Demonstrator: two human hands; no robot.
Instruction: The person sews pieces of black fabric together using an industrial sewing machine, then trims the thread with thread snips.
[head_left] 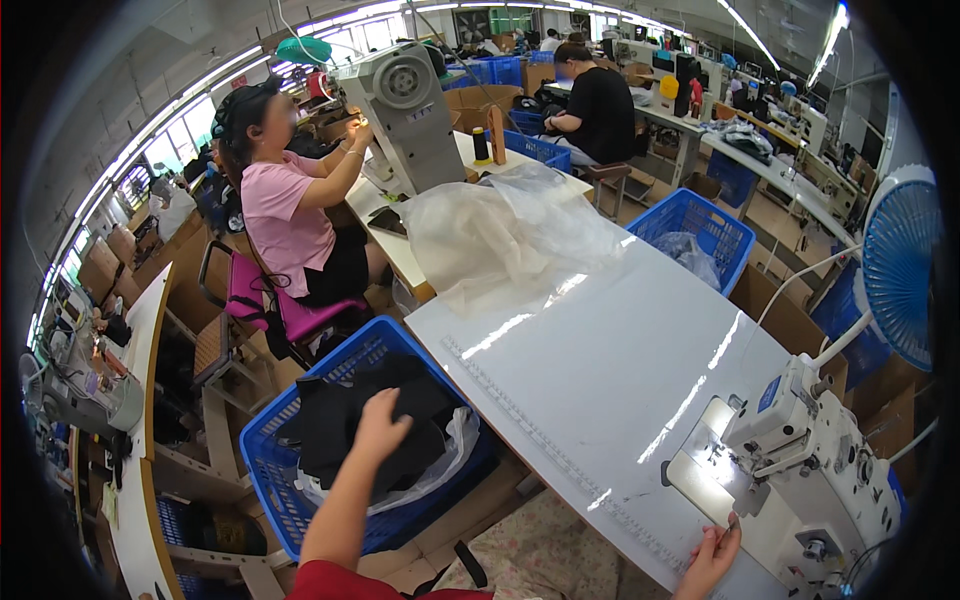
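Observation:
My left hand (381,428) reaches over the blue plastic basket (262,480) at the left, thumb and fingers apart, above or just touching the black fabric pieces (335,412) heaped inside. A clear plastic bag (455,440) lines part of the basket around the cloth. At the lower right, my right hand (710,560) is by the front edge of the white worktable (590,370), beside a lit sewing machine (790,420). Its fingers are pinched together around something small and dark at the tips, too small to name.
A crumpled translucent plastic sheet (510,235) covers the table's far end. Beyond it, a person in pink (290,205) sits at another sewing machine (410,110). A second blue basket (700,235) stands past the table's right side, near a blue fan (900,270). Another person wears black (600,115).

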